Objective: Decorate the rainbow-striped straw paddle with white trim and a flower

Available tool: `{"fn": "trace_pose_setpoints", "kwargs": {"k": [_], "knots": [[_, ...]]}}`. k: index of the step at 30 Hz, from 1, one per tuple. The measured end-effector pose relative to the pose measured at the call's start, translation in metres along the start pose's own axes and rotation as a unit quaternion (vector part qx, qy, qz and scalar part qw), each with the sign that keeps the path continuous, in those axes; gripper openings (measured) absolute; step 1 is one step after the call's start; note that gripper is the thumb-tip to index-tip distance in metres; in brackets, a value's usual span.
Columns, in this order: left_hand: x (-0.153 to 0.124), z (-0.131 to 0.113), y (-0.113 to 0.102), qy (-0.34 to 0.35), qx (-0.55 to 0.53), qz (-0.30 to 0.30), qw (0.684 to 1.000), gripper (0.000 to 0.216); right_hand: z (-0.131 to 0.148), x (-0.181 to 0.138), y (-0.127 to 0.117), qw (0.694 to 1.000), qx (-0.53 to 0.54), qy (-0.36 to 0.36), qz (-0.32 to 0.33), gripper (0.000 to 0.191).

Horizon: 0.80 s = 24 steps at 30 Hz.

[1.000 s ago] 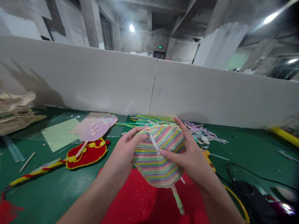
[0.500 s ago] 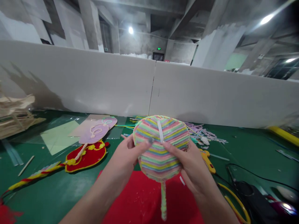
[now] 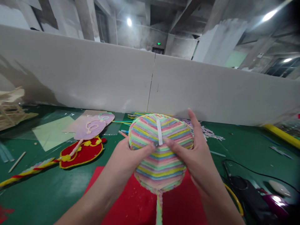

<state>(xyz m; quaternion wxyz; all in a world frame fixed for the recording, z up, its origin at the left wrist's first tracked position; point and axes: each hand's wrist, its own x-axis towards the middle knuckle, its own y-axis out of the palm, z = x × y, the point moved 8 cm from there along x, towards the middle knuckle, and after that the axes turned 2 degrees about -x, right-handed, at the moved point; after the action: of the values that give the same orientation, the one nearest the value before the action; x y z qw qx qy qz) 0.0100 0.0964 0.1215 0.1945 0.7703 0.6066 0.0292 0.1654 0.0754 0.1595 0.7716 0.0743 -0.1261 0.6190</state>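
A round fan covered in pastel chevron stripes, with a wrapped handle hanging from its lower edge, is held up in front of me. A narrow white strip lies along its upper centre line. My left hand grips the left side, thumb flat on the striped face and fingers hidden behind. On the right side, my right hand holds the rim with its thumb on the face near the strip's lower end. Its index finger points up, away from the fan.
Below the fan lies a red sheet on the green table. To the left are a red and purple decorated fan and a pale green sheet. A power strip and cable sit at right; a white partition stands behind.
The fan appears slightly larger and lower, its handle now running past the bottom edge. My right index finger has lifted off the fan and points upward. The view has tilted down slightly.
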Motion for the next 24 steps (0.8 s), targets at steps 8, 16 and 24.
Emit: {"fn": "trace_pose_setpoints", "kwargs": {"k": [8, 16, 24], "knots": [[-0.011, 0.004, 0.017, -0.012, -0.068, 0.044, 0.997, 0.046, 0.018, -0.014, -0.007, 0.983, -0.096, -0.133, -0.081, 0.073], [-0.016, 0.003, 0.014, 0.017, -0.078, 0.017, 0.997, 0.039, 0.035, -0.029, 0.0, 0.955, -0.193, -0.188, -0.126, 0.068], [-0.015, -0.012, -0.001, 0.086, 0.024, -0.091, 0.992, 0.031, 0.045, -0.025, -0.009, 0.916, -0.268, -0.256, -0.155, 0.06]]}}
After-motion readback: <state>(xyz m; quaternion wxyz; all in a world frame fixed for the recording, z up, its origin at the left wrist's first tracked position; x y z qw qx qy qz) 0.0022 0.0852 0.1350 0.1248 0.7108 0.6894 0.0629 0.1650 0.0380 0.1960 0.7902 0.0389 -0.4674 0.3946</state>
